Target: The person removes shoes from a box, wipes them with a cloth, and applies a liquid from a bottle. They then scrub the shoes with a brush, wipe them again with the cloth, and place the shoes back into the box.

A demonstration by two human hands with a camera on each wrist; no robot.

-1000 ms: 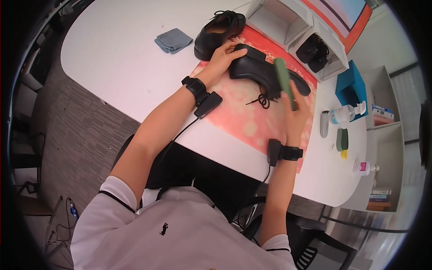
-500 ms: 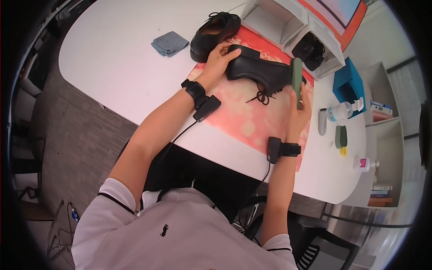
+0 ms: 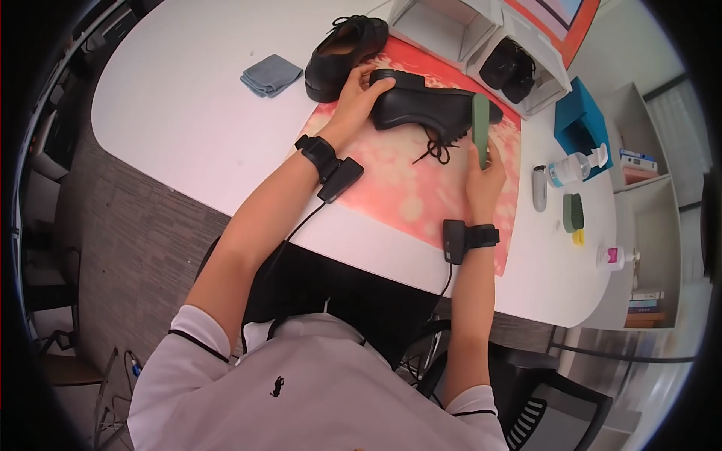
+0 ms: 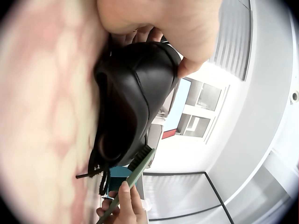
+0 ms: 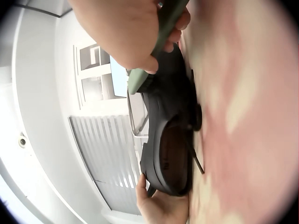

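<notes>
A black lace-up shoe [image 3: 421,111] lies on its side on a red and cream mat [image 3: 406,177]. My left hand [image 3: 352,105] grips its heel end, thumb on the heel. In my right hand [image 3: 485,177] is a green-handled brush [image 3: 480,129], held across the shoe near its toe. Dark bristles of the brush [image 4: 139,157] touch or nearly touch the shoe's side in the left wrist view. The right wrist view shows the brush [image 5: 138,80] against the front part of the shoe [image 5: 161,107]. The other black shoe [image 3: 344,54] stands left of the left hand.
A folded grey cloth [image 3: 271,75] lies at the left. Behind the mat are white boxes [image 3: 445,30], one holding black shoes [image 3: 508,69]. At the right are a teal box [image 3: 579,120], a pump bottle [image 3: 569,170], a grey object [image 3: 539,188] and a second green brush [image 3: 573,213].
The brush has moved from mid-shoe toward the toe, and its handle has turned more upright in view. The left hand keeps its hold on the heel end.
</notes>
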